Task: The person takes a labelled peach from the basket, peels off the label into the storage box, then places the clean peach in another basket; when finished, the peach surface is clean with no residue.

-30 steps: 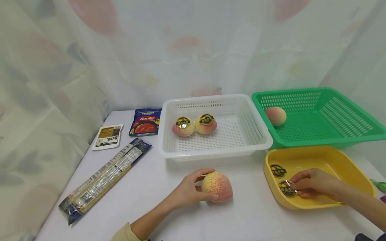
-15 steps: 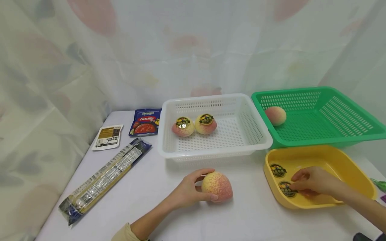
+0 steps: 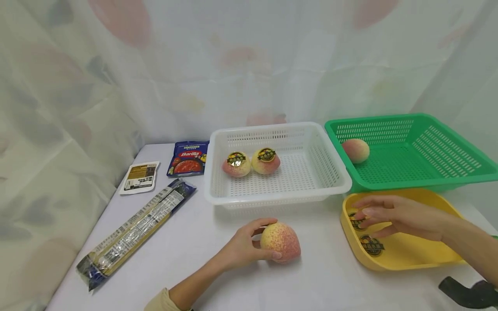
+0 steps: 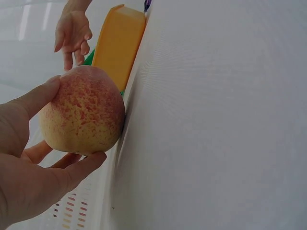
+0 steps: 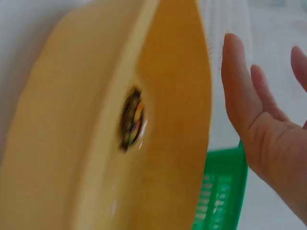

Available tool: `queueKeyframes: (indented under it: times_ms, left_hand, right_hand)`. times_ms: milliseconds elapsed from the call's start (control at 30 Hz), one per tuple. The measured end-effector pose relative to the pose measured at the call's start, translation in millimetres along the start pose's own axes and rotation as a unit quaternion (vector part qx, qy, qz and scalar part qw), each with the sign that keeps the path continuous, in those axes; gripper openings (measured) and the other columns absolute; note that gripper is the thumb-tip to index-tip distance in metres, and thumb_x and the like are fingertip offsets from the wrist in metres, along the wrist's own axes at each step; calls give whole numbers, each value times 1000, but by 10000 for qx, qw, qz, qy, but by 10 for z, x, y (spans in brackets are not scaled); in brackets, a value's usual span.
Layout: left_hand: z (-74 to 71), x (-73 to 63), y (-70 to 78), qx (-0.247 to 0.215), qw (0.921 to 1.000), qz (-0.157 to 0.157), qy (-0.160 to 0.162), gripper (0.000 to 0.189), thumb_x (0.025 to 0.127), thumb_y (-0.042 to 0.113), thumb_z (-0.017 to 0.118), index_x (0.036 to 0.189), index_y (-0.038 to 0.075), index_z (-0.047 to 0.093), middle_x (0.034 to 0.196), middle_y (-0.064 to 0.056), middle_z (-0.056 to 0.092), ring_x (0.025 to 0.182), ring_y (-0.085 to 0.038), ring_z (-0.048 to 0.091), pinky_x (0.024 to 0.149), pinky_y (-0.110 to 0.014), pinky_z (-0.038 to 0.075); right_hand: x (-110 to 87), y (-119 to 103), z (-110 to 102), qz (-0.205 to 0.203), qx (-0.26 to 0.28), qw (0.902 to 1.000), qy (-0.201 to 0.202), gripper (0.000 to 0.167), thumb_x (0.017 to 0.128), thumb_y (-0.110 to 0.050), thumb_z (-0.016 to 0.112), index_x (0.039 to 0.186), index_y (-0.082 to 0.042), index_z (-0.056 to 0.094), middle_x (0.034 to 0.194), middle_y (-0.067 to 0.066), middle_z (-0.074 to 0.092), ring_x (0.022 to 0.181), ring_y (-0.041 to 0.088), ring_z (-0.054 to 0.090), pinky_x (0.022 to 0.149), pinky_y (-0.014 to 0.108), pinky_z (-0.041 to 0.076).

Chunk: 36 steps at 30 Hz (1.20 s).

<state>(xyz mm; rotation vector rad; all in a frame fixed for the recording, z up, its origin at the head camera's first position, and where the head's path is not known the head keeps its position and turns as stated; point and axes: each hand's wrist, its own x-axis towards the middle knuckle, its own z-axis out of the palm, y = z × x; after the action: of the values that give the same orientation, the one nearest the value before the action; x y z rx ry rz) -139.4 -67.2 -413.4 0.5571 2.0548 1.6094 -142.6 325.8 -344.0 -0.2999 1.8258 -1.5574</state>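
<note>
My left hand (image 3: pixel 249 247) grips a yellow-and-pink peach (image 3: pixel 282 242) on the white table, its thumb and fingers round the fruit's sides. In the left wrist view the bare, speckled skin of this peach (image 4: pixel 86 112) faces the camera. Over the yellow basin (image 3: pixel 420 252) hovers my right hand (image 3: pixel 404 218), fingers spread and nothing between them. Two dark round stickers with fruit pictures lie in the basin: a front sticker (image 3: pixel 371 245) and a back sticker (image 3: pixel 355 221) partly behind the fingers. The right wrist view shows one blurred sticker (image 5: pixel 131 120) there beside the open palm.
A white basket (image 3: pixel 295 172) holds two peaches (image 3: pixel 237 167) with stickers on top. Right of it, a green basket (image 3: pixel 393 168) has one peach (image 3: pixel 355 151) without a visible sticker. At left lie a spaghetti pack (image 3: pixel 136 233), a Barilla sauce pouch (image 3: pixel 189 159) and a small packet (image 3: pixel 139 178).
My right hand has lifted away from the front sticker in the yellow basin and its fingers have spread. The left hand and its peach have stayed in place.
</note>
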Motion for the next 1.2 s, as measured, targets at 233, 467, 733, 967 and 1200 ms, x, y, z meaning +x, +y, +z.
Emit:
queueKeyframes:
  times_ms: [233, 467, 733, 967, 1200]
  left_hand:
    - [10, 6, -17, -78, 10000, 57, -24, 68, 76, 12, 82, 136, 11, 49, 133, -2, 48, 125, -30, 45, 89, -27, 49]
    - [27, 9, -23, -83, 9999, 137, -13, 69, 75, 12, 82, 136, 9, 50, 133, -2, 49, 124, -29, 46, 89, -28, 49]
    - [43, 5, -34, -75, 9995, 308, -33, 67, 76, 11, 82, 135, 9, 50, 134, -3, 49, 123, -30, 47, 87, -26, 50]
    - [35, 0, -29, -76, 9992, 380, -44, 65, 77, 11, 81, 134, 11, 51, 133, -4, 50, 122, -30, 48, 87, -27, 50]
    - [-6, -19, 11, 116, 9995, 302, 32, 67, 76, 13, 82, 136, 12, 50, 135, -3, 49, 123, -30, 46, 88, -27, 49]
  right_hand:
    - [325, -184, 395, 73, 352, 9993, -39, 46, 100, -14, 50, 140, 4, 35, 136, 20, 45, 120, 35, 49, 91, 48, 48]
    - [726, -144, 809, 360, 335, 9986, 184, 57, 93, -20, 63, 137, 5, 38, 133, 23, 44, 114, 33, 49, 86, 48, 51]
    - [1036, -15, 1090, 558, 270, 9980, 147, 55, 88, -22, 70, 132, -1, 45, 125, 18, 46, 103, 30, 55, 79, 49, 54]
    - [1114, -1, 1175, 564, 314, 9979, 77, 64, 83, -16, 75, 136, -5, 40, 125, 19, 43, 103, 30, 53, 80, 47, 53]
    - [1136, -16, 1200, 480, 401, 9980, 45, 65, 82, -10, 74, 136, -4, 39, 123, 20, 42, 101, 30, 52, 78, 44, 54]
